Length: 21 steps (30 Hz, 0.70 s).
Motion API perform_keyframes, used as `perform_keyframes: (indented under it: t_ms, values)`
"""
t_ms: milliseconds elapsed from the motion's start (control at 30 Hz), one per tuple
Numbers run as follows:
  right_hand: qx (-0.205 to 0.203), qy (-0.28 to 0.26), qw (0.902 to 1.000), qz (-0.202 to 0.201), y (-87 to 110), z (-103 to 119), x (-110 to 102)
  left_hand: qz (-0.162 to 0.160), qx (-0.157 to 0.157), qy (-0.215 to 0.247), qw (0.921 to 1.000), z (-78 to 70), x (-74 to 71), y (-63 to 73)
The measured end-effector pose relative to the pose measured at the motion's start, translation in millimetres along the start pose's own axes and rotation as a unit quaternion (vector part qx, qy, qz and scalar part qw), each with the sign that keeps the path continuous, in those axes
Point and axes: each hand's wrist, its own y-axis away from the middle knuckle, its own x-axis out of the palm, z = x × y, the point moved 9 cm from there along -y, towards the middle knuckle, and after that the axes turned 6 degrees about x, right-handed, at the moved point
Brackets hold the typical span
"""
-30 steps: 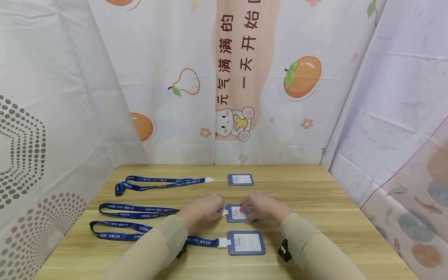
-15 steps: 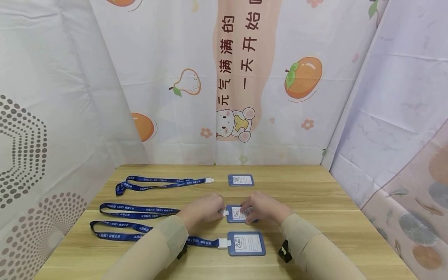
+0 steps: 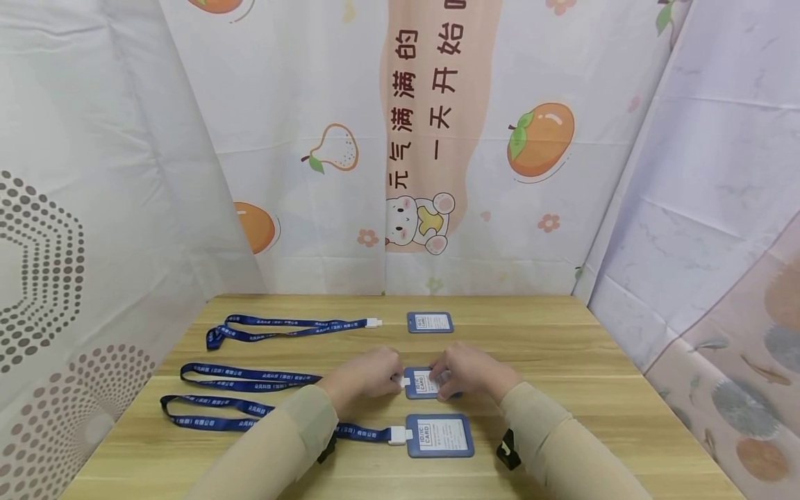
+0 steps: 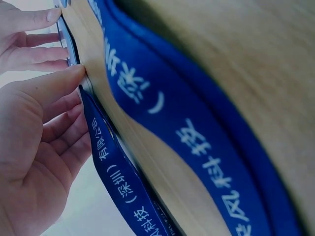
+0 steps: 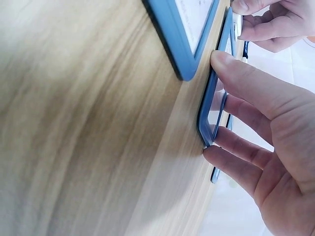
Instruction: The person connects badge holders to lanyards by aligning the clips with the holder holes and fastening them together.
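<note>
The middle blue card holder, with a white "ID/IC CARD" insert, lies at the table's centre. My right hand grips its edges; in the right wrist view the thumb is on the near edge and fingers on the far side. To its left, my left hand pinches the white clip of a blue lanyard, whose strap runs out from the fingertips. The clip meets the holder's slot end; whether it is fastened is hidden by the fingers.
Nearer lies another card holder joined to a white lanyard clip. Farther back, a third holder lies apart from its lanyard. Printed curtains stand behind the wooden table.
The middle lanyard's left loop has slid very slightly to the right. Both hands keep their grips in nearly the same place.
</note>
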Motion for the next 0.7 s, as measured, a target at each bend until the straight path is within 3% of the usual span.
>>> perform_keyframes:
  t_ms: [700]
  values:
    - [0.013, -0.018, 0.9998, -0.003, 7.6, -4.6, -0.2, 0.006, -0.018, -0.024, 0.9995, -3.3, 0.9, 1.7]
